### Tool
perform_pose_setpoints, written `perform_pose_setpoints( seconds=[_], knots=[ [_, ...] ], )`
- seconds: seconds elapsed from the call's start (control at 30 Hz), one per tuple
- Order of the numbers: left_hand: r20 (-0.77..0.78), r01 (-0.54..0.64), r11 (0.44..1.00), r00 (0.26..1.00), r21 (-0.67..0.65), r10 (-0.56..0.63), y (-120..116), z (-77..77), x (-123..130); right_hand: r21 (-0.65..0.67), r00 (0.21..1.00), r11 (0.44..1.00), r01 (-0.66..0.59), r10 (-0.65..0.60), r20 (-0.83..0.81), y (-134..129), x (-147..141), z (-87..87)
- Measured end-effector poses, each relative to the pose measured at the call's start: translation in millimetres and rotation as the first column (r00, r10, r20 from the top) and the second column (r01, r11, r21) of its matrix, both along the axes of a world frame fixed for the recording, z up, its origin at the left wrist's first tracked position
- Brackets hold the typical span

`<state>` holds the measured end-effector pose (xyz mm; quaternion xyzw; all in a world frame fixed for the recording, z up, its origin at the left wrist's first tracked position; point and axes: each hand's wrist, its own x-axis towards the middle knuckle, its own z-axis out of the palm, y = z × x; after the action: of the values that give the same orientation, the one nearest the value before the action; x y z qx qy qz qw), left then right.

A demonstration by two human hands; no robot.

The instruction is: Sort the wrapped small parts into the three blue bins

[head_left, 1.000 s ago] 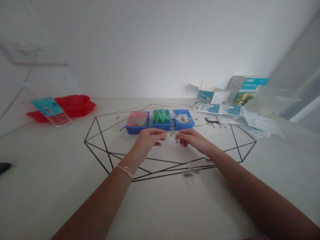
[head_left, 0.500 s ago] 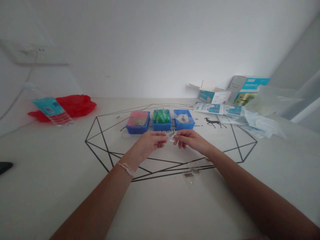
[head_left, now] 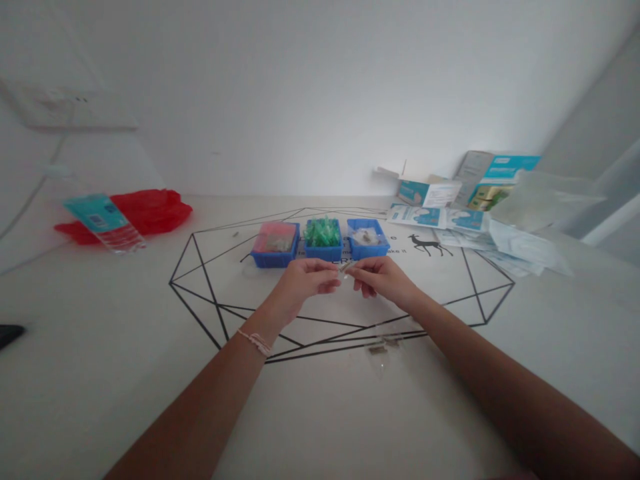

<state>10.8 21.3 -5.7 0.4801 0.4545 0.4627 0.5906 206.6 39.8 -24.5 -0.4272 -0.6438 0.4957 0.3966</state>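
Between my two hands is a small clear plastic bag (head_left: 345,269) with a thin metallic piece showing in it. My left hand (head_left: 315,277) pinches its left side between thumb and fingers. From the right, my right hand (head_left: 375,275) pinches the other side, its remaining fingers curled below. Just beyond the hands stand three blue bins: the left bin (head_left: 275,260) has a pink bag and small grey pieces, the middle bin (head_left: 324,253) green plastic strips, the right bin (head_left: 369,251) clear bags. Nearer me lie several small clear bags (head_left: 381,357) with metallic pieces inside.
At far left are a red plastic bag (head_left: 155,210) and a clear bottle (head_left: 107,223) with a blue label. White-and-blue cartons (head_left: 430,192) and flat packets (head_left: 520,247) are piled at the back right. A black object (head_left: 10,335) sits at the left edge.
My hands have drawn slightly closer around the small bag, and my left hand has shifted a little to the right. The metallic piece now shows more plainly.
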Motion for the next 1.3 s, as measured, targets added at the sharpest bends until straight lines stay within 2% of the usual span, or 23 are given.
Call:
perform_pose_setpoints(
  seconds=[0.1,0.2,0.27,0.37,0.43,0.5,0.6,0.63,0.7,0.73,0.77,0.8,0.87,0.9,0.93,0.97,1.03,1.07,1.13,1.2,1.3],
  knots=[
    [0.102,-0.005,1.0,0.995,0.025,0.002,0.7,0.1,1.7,0.059,0.997,0.998,0.023,-0.018,-0.075,2.2,2.1,-2.4],
    [0.037,-0.078,0.989,0.997,0.123,0.074,2.7,-3.2,1.6,0.165,0.992,0.985,0.051,-0.031,-0.123,2.3,3.0,-2.2],
    [-0.023,-0.087,0.973,0.995,0.215,0.094,3.7,-6.0,1.3,0.241,0.995,0.969,0.048,-0.025,-0.097,1.2,3.0,-0.6],
    [-0.018,-0.086,0.952,0.995,0.295,0.096,3.9,-7.5,1.8,0.351,0.999,0.936,0.037,-0.035,-0.011,-0.7,3.1,2.3],
    [0.012,-0.11,0.958,0.994,0.265,0.111,3.2,-5.8,3.1,0.403,0.998,0.914,0.042,-0.06,0.034,-1.2,3.1,2.9],
    [0.06,-0.097,0.983,0.994,0.154,0.088,2.5,-2.7,4.9,0.424,0.995,0.904,0.062,-0.091,0.048,-0.5,2.9,1.8],
    [0.108,-0.015,1.0,0.994,-0.026,0.018,1.8,0.7,7.8,0.361,0.994,0.928,0.093,-0.106,0.016,4.1,3.5,-1.6],
    [0.078,0.001,0.999,0.997,-0.041,0.002,1.6,0.7,8.7,0.328,0.993,0.938,0.111,-0.119,0.003,6.7,4.6,-2.4],
    [-0.073,0.023,1.0,0.997,0.02,-0.022,0.3,-1.4,10.2,0.313,0.978,0.928,0.2,-0.208,-0.007,12.9,9.1,-2.1],
    [-0.178,0.069,0.994,0.983,0.081,-0.053,-1.2,-3.2,10.9,0.349,0.957,0.896,0.274,-0.29,-0.005,16.3,12.5,-1.0],
    [-0.289,0.149,0.979,0.952,0.137,-0.105,-3.6,-5.1,11.8,0.415,0.92,0.837,0.358,-0.392,-0.004,19.7,16.3,0.6],
    [-0.397,0.252,0.952,0.903,0.173,-0.167,-7.0,-7.0,12.9,0.503,0.865,0.751,0.429,-0.502,0.012,22.8,20.4,2.6],
    [-0.578,0.47,0.863,0.762,0.184,-0.292,-15.9,-10.2,16.4,0.668,0.739,0.593,0.45,-0.667,0.094,27.8,27.8,6.2],
    [-0.648,0.546,0.817,0.693,0.184,-0.317,-20.8,-11.5,18.8,0.722,0.688,0.556,0.411,-0.709,0.154,29.5,30.5,7.5],
    [-0.706,0.606,0.77,0.633,0.199,-0.316,-25.6,-12.5,21.5,0.755,0.651,0.555,0.349,-0.723,0.231,30.6,32.2,8.1],
    [-0.748,0.65,0.726,0.591,0.223,-0.3,-29.8,-13.4,24.3,0.765,0.626,0.584,0.271,-0.711,0.321,31.1,33.0,8.1],
    [-0.785,0.699,0.669,0.552,0.253,-0.281,-35.4,-14.8,29.4,0.735,0.592,0.669,0.107,-0.637,0.494,30.9,32.1,6.6],
    [-0.781,0.705,0.664,0.551,0.248,-0.295,-36.8,-15.3,31.2,0.711,0.58,0.702,0.04,-0.596,0.556,30.4,30.9,5.4],
    [-0.724,0.691,0.697,0.579,0.191,-0.376,-37.0,-15.9,32.7,0.68,0.57,0.733,-0.025,-0.548,0.613,29.2,28.1,3.2],
    [-0.61,0.65,0.751,0.643,0.116,-0.463,-35.1,-16.4,31.5,0.672,0.574,0.741,-0.012,-0.545,0.611,27.9,26.1,1.8],
    [-0.424,0.563,0.825,0.758,0.045,-0.495,-29.8,-17.2,26.5,0.703,0.613,0.709,0.056,-0.58,0.536,25.4,24.8,3.2]
  ],
)
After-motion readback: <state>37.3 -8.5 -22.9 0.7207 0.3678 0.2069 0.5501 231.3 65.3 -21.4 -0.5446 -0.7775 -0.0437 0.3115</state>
